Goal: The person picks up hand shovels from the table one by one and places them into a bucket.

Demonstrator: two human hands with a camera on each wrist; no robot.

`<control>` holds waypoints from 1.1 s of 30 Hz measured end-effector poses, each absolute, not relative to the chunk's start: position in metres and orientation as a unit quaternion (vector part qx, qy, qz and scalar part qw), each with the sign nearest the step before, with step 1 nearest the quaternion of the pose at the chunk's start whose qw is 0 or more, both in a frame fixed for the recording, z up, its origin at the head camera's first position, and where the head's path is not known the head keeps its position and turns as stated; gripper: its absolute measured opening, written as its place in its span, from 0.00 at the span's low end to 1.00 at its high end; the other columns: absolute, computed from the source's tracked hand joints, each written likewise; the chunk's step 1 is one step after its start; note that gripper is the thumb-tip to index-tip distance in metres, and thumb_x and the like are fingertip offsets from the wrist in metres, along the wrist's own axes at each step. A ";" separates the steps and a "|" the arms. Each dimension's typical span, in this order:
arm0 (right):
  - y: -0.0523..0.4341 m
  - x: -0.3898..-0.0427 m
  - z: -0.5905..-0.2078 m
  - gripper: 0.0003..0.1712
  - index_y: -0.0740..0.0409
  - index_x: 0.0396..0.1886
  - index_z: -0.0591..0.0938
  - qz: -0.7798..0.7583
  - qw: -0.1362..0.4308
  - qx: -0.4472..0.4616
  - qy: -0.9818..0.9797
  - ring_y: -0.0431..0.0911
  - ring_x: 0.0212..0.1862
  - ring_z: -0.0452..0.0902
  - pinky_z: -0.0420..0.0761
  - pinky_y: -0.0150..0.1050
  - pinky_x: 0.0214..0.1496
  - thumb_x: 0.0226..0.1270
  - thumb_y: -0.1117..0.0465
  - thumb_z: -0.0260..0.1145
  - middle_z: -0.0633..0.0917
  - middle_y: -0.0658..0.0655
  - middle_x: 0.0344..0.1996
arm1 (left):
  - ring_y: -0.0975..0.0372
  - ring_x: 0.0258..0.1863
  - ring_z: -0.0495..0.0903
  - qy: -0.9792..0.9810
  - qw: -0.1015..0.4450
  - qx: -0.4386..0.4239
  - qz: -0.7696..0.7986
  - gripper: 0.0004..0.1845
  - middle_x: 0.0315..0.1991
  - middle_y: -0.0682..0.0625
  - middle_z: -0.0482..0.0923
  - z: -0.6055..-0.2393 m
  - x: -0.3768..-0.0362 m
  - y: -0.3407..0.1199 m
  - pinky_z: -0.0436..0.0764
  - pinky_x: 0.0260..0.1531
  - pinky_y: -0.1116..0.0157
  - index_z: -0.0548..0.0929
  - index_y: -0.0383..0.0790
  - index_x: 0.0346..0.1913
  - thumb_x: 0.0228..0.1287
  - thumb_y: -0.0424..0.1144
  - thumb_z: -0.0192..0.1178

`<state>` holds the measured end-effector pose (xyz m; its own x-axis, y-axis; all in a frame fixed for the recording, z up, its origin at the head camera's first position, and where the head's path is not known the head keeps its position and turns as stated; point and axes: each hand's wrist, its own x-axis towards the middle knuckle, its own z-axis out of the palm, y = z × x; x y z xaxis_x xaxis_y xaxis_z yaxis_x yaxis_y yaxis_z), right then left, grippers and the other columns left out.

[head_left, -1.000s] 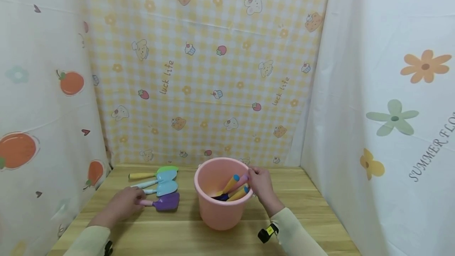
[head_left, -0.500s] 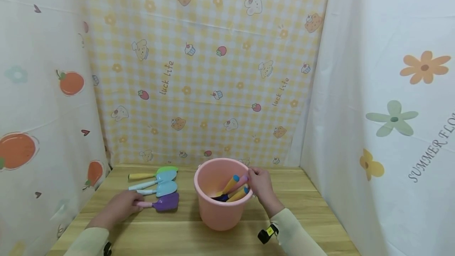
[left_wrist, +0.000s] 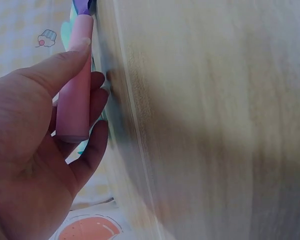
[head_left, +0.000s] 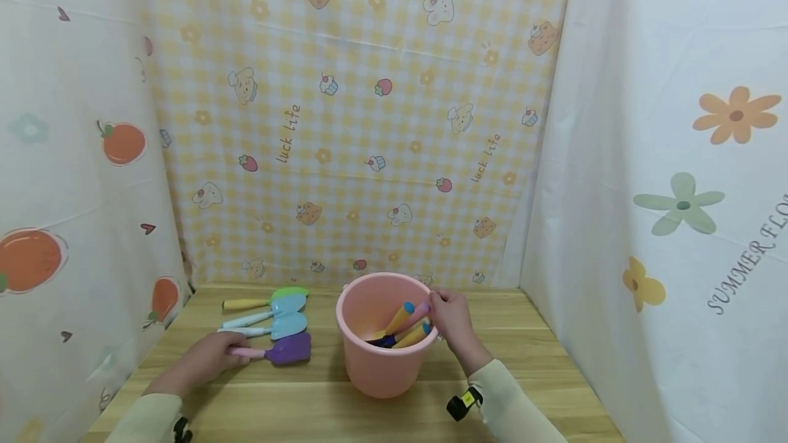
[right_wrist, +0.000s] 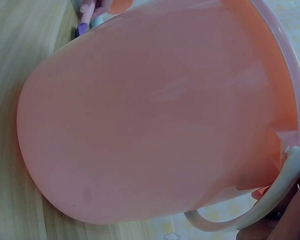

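My left hand (head_left: 206,361) holds the pink handle (left_wrist: 74,100) of a purple toy shovel (head_left: 291,349) lying at the left of the wooden table. In the left wrist view the thumb lies along the handle and the fingers curl behind it. A pink bucket (head_left: 384,374) stands upright at the middle, and my right hand (head_left: 454,323) grips its right rim. The bucket's white carrying handle (right_wrist: 270,200) hangs beside those fingers in the right wrist view. Inside the bucket are several tools with yellow handles (head_left: 409,339) and a pink handle (head_left: 414,318); their lower ends are partly hidden.
Beyond the purple shovel, two light-blue shovels (head_left: 288,325) and a green shovel with a yellow handle (head_left: 289,294) lie side by side. Patterned cloth walls (head_left: 357,122) enclose the wooden table (head_left: 295,412) at the back and both sides.
My left hand has slid slightly left along the pink handle towards its end, uncovering more of it and of a light-blue handle. The bucket and my right hand stay in place.
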<state>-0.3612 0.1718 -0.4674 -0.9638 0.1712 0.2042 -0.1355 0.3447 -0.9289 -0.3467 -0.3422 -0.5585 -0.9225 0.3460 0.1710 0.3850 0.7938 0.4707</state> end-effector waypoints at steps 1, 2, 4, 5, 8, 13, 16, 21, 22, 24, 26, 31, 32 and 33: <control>0.172 -0.361 -0.467 0.19 0.65 0.56 0.93 0.572 0.135 -0.011 -0.809 0.44 0.35 0.83 0.84 0.35 0.34 0.84 0.60 0.61 0.91 0.58 0.37 | 0.65 0.40 0.82 -0.945 0.037 -0.197 -0.260 0.02 0.37 0.63 0.85 -0.559 -0.347 -0.343 0.82 0.42 0.56 0.91 0.54 0.41 0.71 0.44 0.75; 0.172 -0.362 -0.468 0.19 0.65 0.56 0.93 0.571 0.136 -0.011 -0.809 0.44 0.36 0.84 0.85 0.35 0.34 0.84 0.60 0.61 0.91 0.59 0.38 | 0.65 0.40 0.81 -0.943 0.035 -0.200 -0.263 0.02 0.38 0.63 0.85 -0.559 -0.347 -0.344 0.82 0.42 0.57 0.91 0.54 0.41 0.71 0.44 0.75; 0.171 -0.362 -0.468 0.18 0.65 0.56 0.93 0.570 0.138 -0.011 -0.810 0.45 0.38 0.84 0.85 0.35 0.36 0.84 0.60 0.61 0.92 0.60 0.40 | 0.66 0.40 0.81 -0.941 0.030 -0.201 -0.272 0.02 0.38 0.63 0.85 -0.559 -0.347 -0.345 0.82 0.41 0.59 0.92 0.54 0.42 0.72 0.45 0.75; 0.171 -0.363 -0.468 0.18 0.65 0.56 0.93 0.571 0.139 -0.011 -0.809 0.46 0.40 0.85 0.85 0.35 0.36 0.84 0.60 0.62 0.92 0.60 0.42 | 0.66 0.40 0.81 -0.939 0.029 -0.200 -0.277 0.03 0.39 0.63 0.86 -0.559 -0.346 -0.346 0.82 0.41 0.60 0.92 0.53 0.43 0.71 0.45 0.75; 0.172 -0.363 -0.469 0.18 0.66 0.57 0.92 0.570 0.141 -0.009 -0.810 0.46 0.42 0.85 0.85 0.35 0.37 0.84 0.60 0.61 0.92 0.61 0.44 | 0.66 0.41 0.81 -0.935 0.024 -0.196 -0.294 0.05 0.40 0.61 0.86 -0.558 -0.346 -0.346 0.81 0.41 0.61 0.93 0.52 0.44 0.71 0.47 0.75; 0.172 -0.362 -0.469 0.18 0.66 0.57 0.92 0.573 0.138 -0.012 -0.808 0.46 0.41 0.85 0.85 0.34 0.37 0.85 0.60 0.61 0.92 0.61 0.42 | 0.63 0.42 0.82 -0.931 0.012 -0.184 -0.316 0.07 0.41 0.59 0.87 -0.556 -0.344 -0.344 0.82 0.41 0.62 0.93 0.51 0.44 0.71 0.48 0.76; 0.172 -0.362 -0.469 0.18 0.66 0.58 0.92 0.575 0.135 -0.015 -0.807 0.47 0.43 0.86 0.86 0.35 0.39 0.85 0.60 0.61 0.92 0.63 0.46 | 0.63 0.42 0.82 -0.930 0.011 -0.182 -0.319 0.07 0.41 0.58 0.87 -0.555 -0.344 -0.344 0.82 0.42 0.62 0.93 0.51 0.44 0.71 0.48 0.76; 0.172 -0.364 -0.471 0.19 0.67 0.59 0.91 0.575 0.136 -0.009 -0.806 0.52 0.51 0.88 0.89 0.39 0.45 0.85 0.59 0.62 0.92 0.65 0.52 | 0.62 0.44 0.82 -0.929 0.011 -0.176 -0.327 0.07 0.42 0.58 0.87 -0.557 -0.346 -0.346 0.82 0.44 0.62 0.94 0.50 0.45 0.71 0.47 0.76; 0.172 -0.364 -0.471 0.19 0.67 0.58 0.91 0.575 0.137 -0.008 -0.806 0.52 0.51 0.88 0.89 0.39 0.46 0.85 0.59 0.62 0.92 0.65 0.53 | 0.61 0.45 0.83 -0.927 0.009 -0.171 -0.333 0.06 0.43 0.57 0.88 -0.557 -0.346 -0.346 0.82 0.45 0.61 0.94 0.50 0.45 0.71 0.46 0.76; 0.172 -0.364 -0.471 0.19 0.67 0.58 0.91 0.576 0.138 -0.006 -0.806 0.52 0.52 0.88 0.89 0.40 0.46 0.85 0.60 0.62 0.92 0.65 0.53 | 0.59 0.46 0.83 -0.924 0.004 -0.164 -0.344 0.06 0.43 0.56 0.88 -0.558 -0.347 -0.346 0.83 0.45 0.61 0.94 0.49 0.46 0.71 0.44 0.76; 0.172 -0.364 -0.471 0.19 0.67 0.58 0.91 0.577 0.138 -0.006 -0.805 0.52 0.51 0.88 0.89 0.39 0.45 0.85 0.60 0.62 0.92 0.65 0.53 | 0.58 0.46 0.83 -0.922 0.001 -0.160 -0.353 0.06 0.43 0.55 0.89 -0.558 -0.347 -0.346 0.83 0.45 0.61 0.95 0.48 0.47 0.71 0.43 0.76; 0.171 -0.362 -0.469 0.20 0.67 0.61 0.90 0.581 0.129 -0.014 -0.803 0.52 0.54 0.88 0.89 0.39 0.46 0.86 0.59 0.61 0.91 0.66 0.56 | 0.60 0.44 0.84 -0.912 -0.007 -0.156 -0.379 0.09 0.43 0.53 0.90 -0.557 -0.347 -0.346 0.84 0.43 0.63 0.95 0.45 0.47 0.70 0.43 0.77; 0.171 -0.362 -0.468 0.20 0.67 0.62 0.90 0.582 0.127 -0.017 -0.803 0.53 0.55 0.88 0.89 0.39 0.47 0.86 0.59 0.61 0.91 0.66 0.57 | 0.60 0.44 0.84 -0.908 -0.006 -0.160 -0.387 0.10 0.44 0.53 0.90 -0.557 -0.347 -0.347 0.84 0.43 0.63 0.95 0.44 0.47 0.70 0.44 0.77; 0.170 -0.361 -0.467 0.20 0.67 0.62 0.90 0.582 0.125 -0.020 -0.803 0.53 0.56 0.88 0.89 0.39 0.47 0.86 0.59 0.61 0.90 0.66 0.58 | 0.60 0.44 0.84 -0.904 -0.005 -0.163 -0.394 0.11 0.43 0.53 0.90 -0.557 -0.348 -0.347 0.84 0.42 0.63 0.95 0.44 0.47 0.69 0.46 0.77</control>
<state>-0.3615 0.1703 -0.4675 -0.9680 0.1778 0.1769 -0.1129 0.3208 -0.9404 -0.3478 -0.3474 -0.5575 -0.9470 0.2985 0.1189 0.2903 0.6362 0.7148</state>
